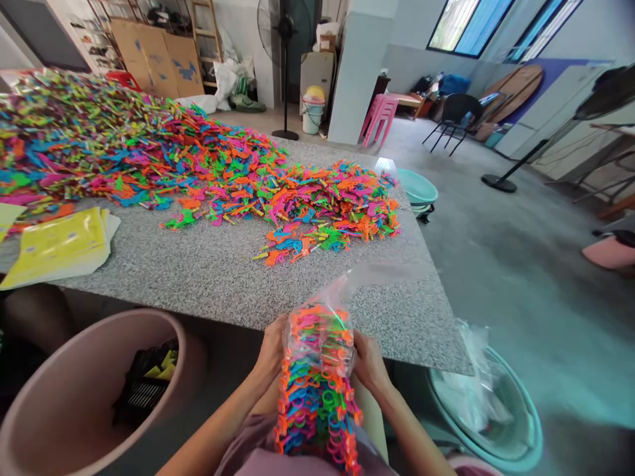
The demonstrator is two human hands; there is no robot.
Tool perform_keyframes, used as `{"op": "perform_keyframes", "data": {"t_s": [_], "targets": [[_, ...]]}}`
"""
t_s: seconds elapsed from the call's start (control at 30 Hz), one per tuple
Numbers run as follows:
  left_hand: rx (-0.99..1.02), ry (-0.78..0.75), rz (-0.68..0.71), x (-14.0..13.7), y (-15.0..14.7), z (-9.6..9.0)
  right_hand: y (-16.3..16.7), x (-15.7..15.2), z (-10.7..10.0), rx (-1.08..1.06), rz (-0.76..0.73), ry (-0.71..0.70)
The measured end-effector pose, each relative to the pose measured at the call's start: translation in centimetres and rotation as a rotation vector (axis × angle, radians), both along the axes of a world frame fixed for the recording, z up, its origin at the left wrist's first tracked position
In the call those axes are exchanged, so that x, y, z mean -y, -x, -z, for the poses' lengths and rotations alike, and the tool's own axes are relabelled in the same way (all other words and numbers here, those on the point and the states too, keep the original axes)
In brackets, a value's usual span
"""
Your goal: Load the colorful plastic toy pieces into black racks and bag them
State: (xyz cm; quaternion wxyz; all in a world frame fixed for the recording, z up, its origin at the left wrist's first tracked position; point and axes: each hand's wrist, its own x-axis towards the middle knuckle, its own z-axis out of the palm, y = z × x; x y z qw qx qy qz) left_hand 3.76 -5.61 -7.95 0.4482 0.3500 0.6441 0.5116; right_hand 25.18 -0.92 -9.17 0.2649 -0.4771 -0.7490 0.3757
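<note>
My left hand (pixel 270 354) and right hand (pixel 370 363) clamp their fingers around the clear plastic bag (pixel 320 334), steadying it while it sleeves the stacked bright plastic pieces (pixel 315 403) below the speckled grey counter (pixel 223 264).

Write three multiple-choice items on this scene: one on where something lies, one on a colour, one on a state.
1. Where do the yellow sheets lie?
A. On the table's left side
B. On the floor
C. In the pink tub

2. What colour is the stool in the background?
A. Black
B. Pink
C. White

3. How is the clear bag over the stack of plastic pieces?
A. Knotted shut
B. Open, partly over the stack
C. Lying flat on the table

Answers: 1 A, they rest on the speckled table. 2 B, it is plainly pink. 3 B, the left hand and right hand hold it around the stack's top.
</note>
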Motion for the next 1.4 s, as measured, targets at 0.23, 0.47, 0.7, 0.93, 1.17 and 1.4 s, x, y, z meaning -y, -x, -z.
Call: {"op": "perform_keyframes", "data": {"t_s": [0.23, 0.47, 0.7, 0.93, 1.17, 1.4], "targets": [[-0.206, -0.089, 0.028, 5.5, -1.0, 0.6, -1.8, 4.3, 0.0, 0.154, -0.257, -0.017], [-0.503, -0.262, -0.136, 4.4, -0.5, 0.7, -1.9, 4.0, -0.4, -0.023, 0.141, -0.301], [-0.687, -0.411, -0.186, 4.7, -0.8, 0.4, -2.5, 2.7, -2.3, -0.039, 0.001, -0.600], [-0.840, -0.500, -0.144, 4.8, -0.1, 0.0, -2.3, 2.3, -3.8, -0.025, -0.197, -0.770], [-0.975, -0.717, -0.089, 5.8, 1.3, -0.9, -3.0, 2.2, -4.1, 0.022, -0.267, -0.822], [-1.194, -0.871, -0.015, 9.3, 1.5, -1.8, -4.2, 2.6, -4.4, 0.109, -0.389, -0.876]]}}
